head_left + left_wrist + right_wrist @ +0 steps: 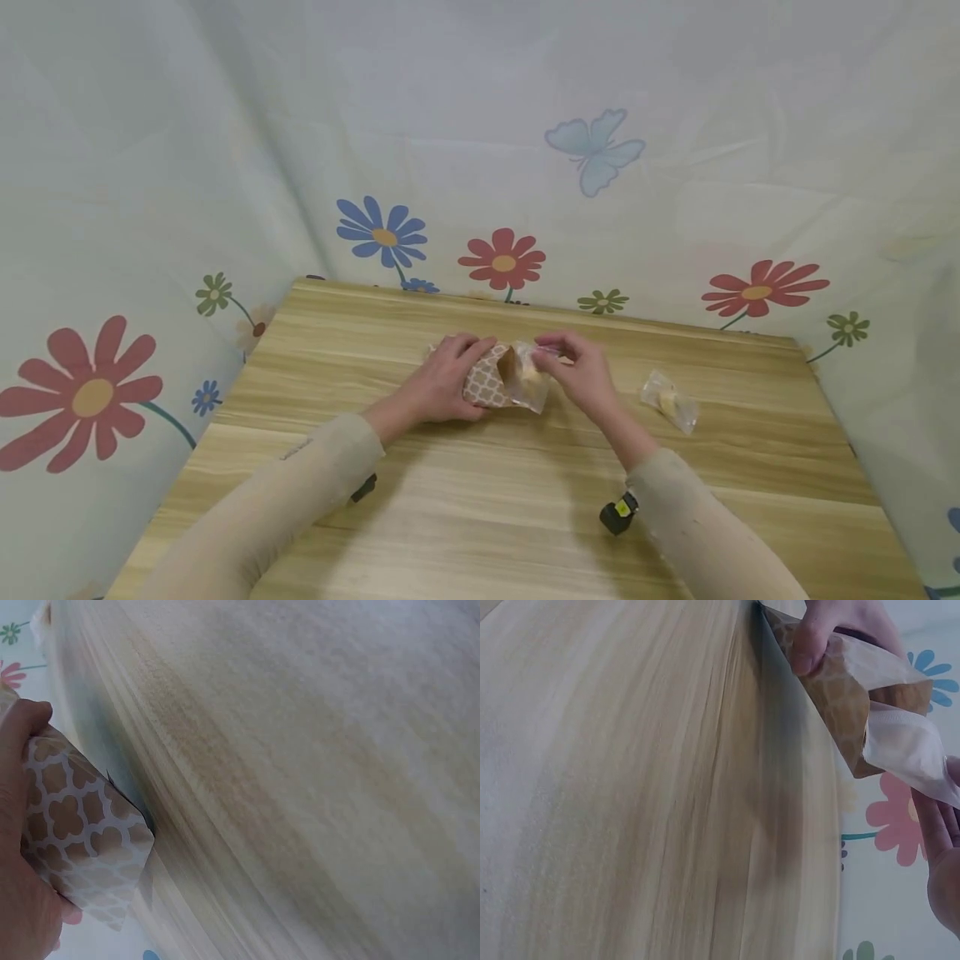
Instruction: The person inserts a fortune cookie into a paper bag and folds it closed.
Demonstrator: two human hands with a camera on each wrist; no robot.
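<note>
My left hand (448, 379) grips a brown paper bag (486, 385) with a white lattice pattern, which lies on its side with its mouth facing right. My right hand (583, 372) pinches the edge of a clear plastic packet (534, 390) with something pale yellow inside. In the right wrist view one end of this packet (907, 742) sits in the bag's opening (900, 696). The left wrist view shows the bag's folded bottom end (82, 832). Another clear packet (667, 402) with a pale yellow piece lies right of my right hand.
A wood-grain table (465, 517) carries everything. White cloth (450, 108) printed with flowers and a butterfly hangs behind the table and at its sides. Dark wrist devices (618, 514) show beneath both sleeves.
</note>
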